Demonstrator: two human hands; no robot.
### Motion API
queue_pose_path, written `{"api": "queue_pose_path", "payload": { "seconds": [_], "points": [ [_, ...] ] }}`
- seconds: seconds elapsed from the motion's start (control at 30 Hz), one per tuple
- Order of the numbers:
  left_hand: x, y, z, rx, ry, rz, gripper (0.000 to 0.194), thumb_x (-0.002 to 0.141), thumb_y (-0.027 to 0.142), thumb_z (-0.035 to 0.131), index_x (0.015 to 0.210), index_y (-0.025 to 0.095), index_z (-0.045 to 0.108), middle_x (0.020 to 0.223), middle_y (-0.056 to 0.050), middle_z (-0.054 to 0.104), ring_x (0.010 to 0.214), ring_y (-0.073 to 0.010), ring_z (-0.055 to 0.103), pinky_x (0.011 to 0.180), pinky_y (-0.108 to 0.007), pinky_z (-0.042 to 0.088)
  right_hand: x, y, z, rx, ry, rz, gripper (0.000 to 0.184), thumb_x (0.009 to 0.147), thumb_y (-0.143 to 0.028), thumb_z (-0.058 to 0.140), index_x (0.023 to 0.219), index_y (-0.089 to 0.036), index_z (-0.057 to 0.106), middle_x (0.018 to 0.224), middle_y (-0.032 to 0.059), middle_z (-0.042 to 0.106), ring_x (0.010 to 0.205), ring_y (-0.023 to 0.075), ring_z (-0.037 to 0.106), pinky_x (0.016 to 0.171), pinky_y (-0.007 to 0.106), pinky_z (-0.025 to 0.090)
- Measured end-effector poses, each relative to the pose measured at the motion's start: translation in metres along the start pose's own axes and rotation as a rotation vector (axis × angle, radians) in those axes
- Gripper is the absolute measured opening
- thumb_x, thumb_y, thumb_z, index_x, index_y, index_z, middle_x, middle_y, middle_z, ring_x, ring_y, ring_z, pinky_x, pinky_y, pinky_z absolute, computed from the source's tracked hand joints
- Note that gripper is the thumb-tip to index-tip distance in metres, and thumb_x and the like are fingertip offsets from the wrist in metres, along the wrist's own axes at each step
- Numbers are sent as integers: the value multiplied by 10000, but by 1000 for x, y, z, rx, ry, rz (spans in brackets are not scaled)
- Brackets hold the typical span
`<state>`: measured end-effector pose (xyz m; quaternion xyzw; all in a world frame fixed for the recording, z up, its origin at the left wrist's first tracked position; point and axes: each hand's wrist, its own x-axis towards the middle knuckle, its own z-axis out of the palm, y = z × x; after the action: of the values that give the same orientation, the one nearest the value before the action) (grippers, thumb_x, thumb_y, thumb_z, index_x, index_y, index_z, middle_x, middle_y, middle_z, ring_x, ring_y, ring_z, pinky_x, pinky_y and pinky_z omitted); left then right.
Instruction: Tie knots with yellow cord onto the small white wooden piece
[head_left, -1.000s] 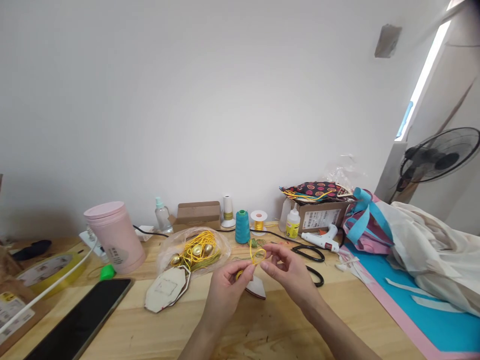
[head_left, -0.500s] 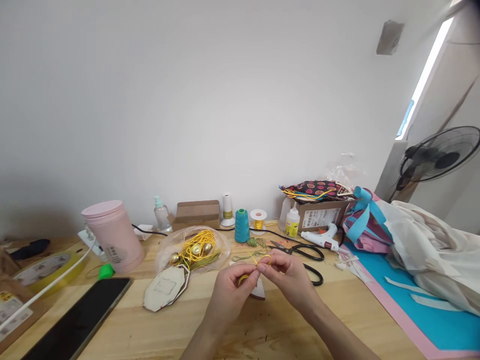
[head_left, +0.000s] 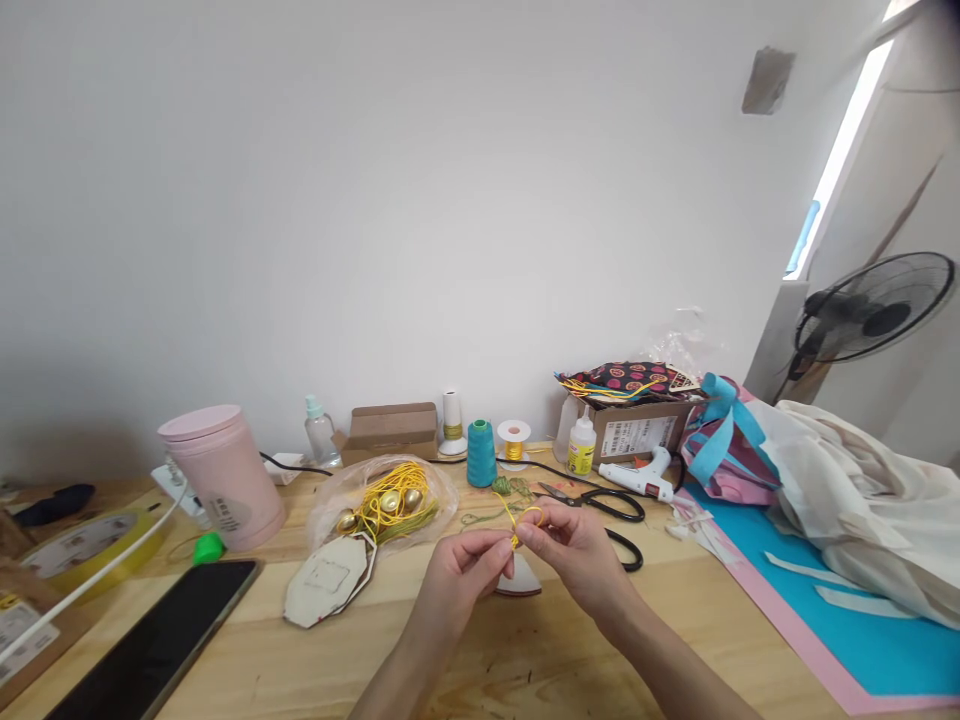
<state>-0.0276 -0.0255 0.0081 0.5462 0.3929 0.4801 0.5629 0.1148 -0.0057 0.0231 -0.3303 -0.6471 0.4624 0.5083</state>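
Note:
Above the table's middle, my left hand (head_left: 466, 572) pinches a yellow cord (head_left: 515, 540) between thumb and fingers. My right hand (head_left: 574, 555) grips the same cord close by, and a small loop of it stands up by the fingertips. A small knotted bit of cord shows between the two hands. Below them a white fan-shaped piece (head_left: 519, 578) with a dark edge lies on the wood, partly covered by my fingers. Just behind are green cords (head_left: 512, 487) and black-handled scissors (head_left: 611, 503).
Left of my hands lie a plastic bag (head_left: 442, 490) with yellow cords and gold bells, white octagonal pieces (head_left: 326, 585) and a phone (head_left: 157, 640). A teal thread cone (head_left: 481, 455), glue bottle (head_left: 581, 446) and glue gun (head_left: 641, 475) stand behind. Blue sheet (head_left: 885, 640) lies right.
My fingertips have parted slightly, so the knotted cord shows more between them. The cord's loop has shifted, and more of the white piece below is uncovered.

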Motion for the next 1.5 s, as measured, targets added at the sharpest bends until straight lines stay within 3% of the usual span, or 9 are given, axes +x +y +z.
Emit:
{"api": "queue_pose_path", "payload": {
  "seconds": [0.27, 0.57, 0.8, 1.0, 1.1, 1.17, 1.3, 1.4, 1.5],
  "points": [
    [-1, 2, 0, -29, 27, -47, 257, 661, 376, 575, 596, 129, 599, 469, 49, 363, 439, -63, 226, 436, -218, 138, -1, 0, 0, 116, -59, 82, 235, 663, -384, 584, 603, -158, 558, 591, -18, 470, 568, 98, 422, 535, 203, 357],
    [-3, 7, 2, -82, 16, -38, 316, 699, 381, 525, 509, 130, 544, 464, 47, 357, 432, -62, 217, 437, -224, 147, -1, 0, 0, 87, -67, 37, 216, 674, -366, 576, 605, -161, 562, 613, -15, 475, 592, 104, 438, 551, 205, 360],
    [-3, 4, 2, -78, 30, -75, 222, 675, 341, 573, 616, 130, 610, 478, 47, 394, 453, -63, 245, 442, -212, 155, -2, -1, 0, 45, -74, -2, 177, 684, -303, 578, 587, -155, 576, 609, -18, 467, 588, 98, 421, 540, 201, 339],
    [-3, 7, 2, -79, 43, -70, 225, 632, 340, 606, 546, 132, 587, 464, 41, 429, 441, -65, 270, 434, -207, 159, -3, -5, -3, 60, -61, 100, 239, 716, -347, 527, 602, -152, 603, 603, -11, 493, 536, 87, 400, 513, 203, 344],
    [-4, 9, 3, -87, 26, -65, 235, 625, 331, 609, 510, 130, 567, 453, 42, 419, 442, -65, 262, 432, -208, 151, -2, -9, -6, 56, 25, 122, 248, 752, -353, 466, 777, -173, 634, 722, 15, 550, 519, 84, 409, 504, 211, 367],
    [-5, 11, 4, -107, 20, -63, 233, 624, 319, 609, 495, 132, 560, 439, 46, 404, 441, -65, 259, 430, -207, 153, -1, -10, -8, 19, 79, 43, 243, 751, -318, 466, 913, -206, 608, 905, 40, 558, 572, 96, 445, 529, 222, 390],
    [-7, 13, 5, -157, -23, -82, 225, 626, 297, 605, 479, 131, 564, 419, 47, 408, 421, -57, 253, 416, -202, 153, -1, -10, -9, -125, -68, -175, 309, 743, -237, 495, 1050, -263, 528, 1180, 49, 432, 787, 138, 499, 630, 244, 413],
    [-8, 13, 4, -195, -40, -82, 183, 627, 277, 607, 527, 124, 596, 423, 42, 430, 424, -54, 277, 417, -190, 173, -2, -8, -7, -212, -213, -229, 174, 774, -238, 473, 890, -225, 602, 989, 50, 555, 856, 157, 506, 661, 245, 408],
    [-7, 13, 3, -232, 10, -59, 168, 638, 262, 606, 543, 124, 590, 433, 47, 419, 433, -51, 280, 419, -178, 190, -3, -6, -6, -323, -231, -209, 190, 797, -244, 443, 709, -185, 601, 694, 18, 589, 667, 129, 521, 581, 225, 397]
  ]
}}
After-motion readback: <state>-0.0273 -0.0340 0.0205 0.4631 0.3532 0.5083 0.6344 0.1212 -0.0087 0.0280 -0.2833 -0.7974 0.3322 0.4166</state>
